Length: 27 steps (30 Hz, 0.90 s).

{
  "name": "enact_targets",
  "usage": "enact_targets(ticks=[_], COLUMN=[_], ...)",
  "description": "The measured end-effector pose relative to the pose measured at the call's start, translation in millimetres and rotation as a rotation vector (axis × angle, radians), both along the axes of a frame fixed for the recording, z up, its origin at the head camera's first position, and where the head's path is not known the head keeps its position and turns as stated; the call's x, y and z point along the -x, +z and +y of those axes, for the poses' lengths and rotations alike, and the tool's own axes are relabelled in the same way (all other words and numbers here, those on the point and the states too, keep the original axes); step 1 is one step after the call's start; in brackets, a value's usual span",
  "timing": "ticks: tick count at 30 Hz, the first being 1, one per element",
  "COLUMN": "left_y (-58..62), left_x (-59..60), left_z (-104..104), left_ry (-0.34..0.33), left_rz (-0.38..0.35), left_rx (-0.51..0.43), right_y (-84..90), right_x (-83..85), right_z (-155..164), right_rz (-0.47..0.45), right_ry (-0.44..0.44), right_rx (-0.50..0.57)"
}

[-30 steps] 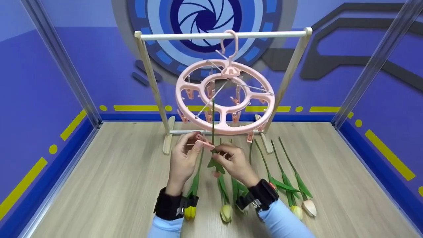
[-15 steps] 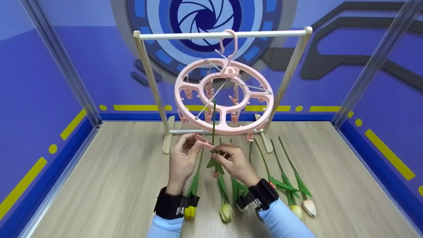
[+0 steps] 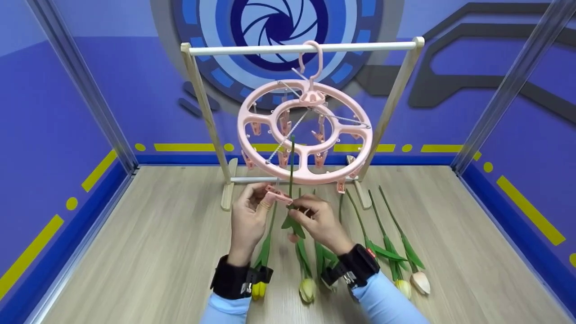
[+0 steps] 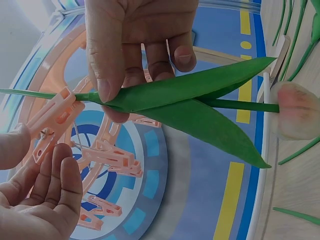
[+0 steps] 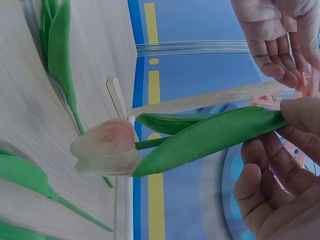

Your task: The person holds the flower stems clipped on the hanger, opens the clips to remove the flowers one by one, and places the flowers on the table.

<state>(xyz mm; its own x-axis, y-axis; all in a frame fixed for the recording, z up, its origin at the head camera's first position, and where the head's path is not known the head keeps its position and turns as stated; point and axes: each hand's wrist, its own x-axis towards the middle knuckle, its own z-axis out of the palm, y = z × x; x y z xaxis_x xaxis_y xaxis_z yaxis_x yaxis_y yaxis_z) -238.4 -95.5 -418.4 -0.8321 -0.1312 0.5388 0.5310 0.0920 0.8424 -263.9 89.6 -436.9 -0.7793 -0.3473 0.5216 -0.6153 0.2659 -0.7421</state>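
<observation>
- Head view: the left hand (image 3: 249, 216) pinches a pink clip (image 3: 277, 194) that hangs from the round pink hanger (image 3: 306, 130). The right hand (image 3: 320, 221) pinches the stem of a tulip (image 3: 291, 180), held upside down with its stem end poking up through the hanger. The stem is just beside the clip, but I judge it is not clipped in yet. No flower hangs from the hanger so far. Five more tulips (image 3: 396, 252) lie on the table (image 3: 148, 252).
- Left wrist view: the thumb and fingers (image 4: 60, 185) squeeze the clip (image 4: 52, 120). The stem (image 4: 30, 93) touches its tip.
- Right wrist view: the right hand (image 5: 285, 150) pinches the stem where the green leaves (image 5: 200, 140) start. The pale pink bloom (image 5: 107, 147) hangs free above the table.
</observation>
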Motion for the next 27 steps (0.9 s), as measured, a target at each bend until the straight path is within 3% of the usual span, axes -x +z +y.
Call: enact_targets(ticks=[27], left_y=[3.6], left_x=[-1.4], left_z=[2.3], left_ry=[0.017], left_rz=[-0.054], left_rx=[-0.065], right_y=[-2.3], right_x=[0.9], right_z=[-0.3], right_rz=[-0.017], right_ry=[-0.010], right_rx=[0.020])
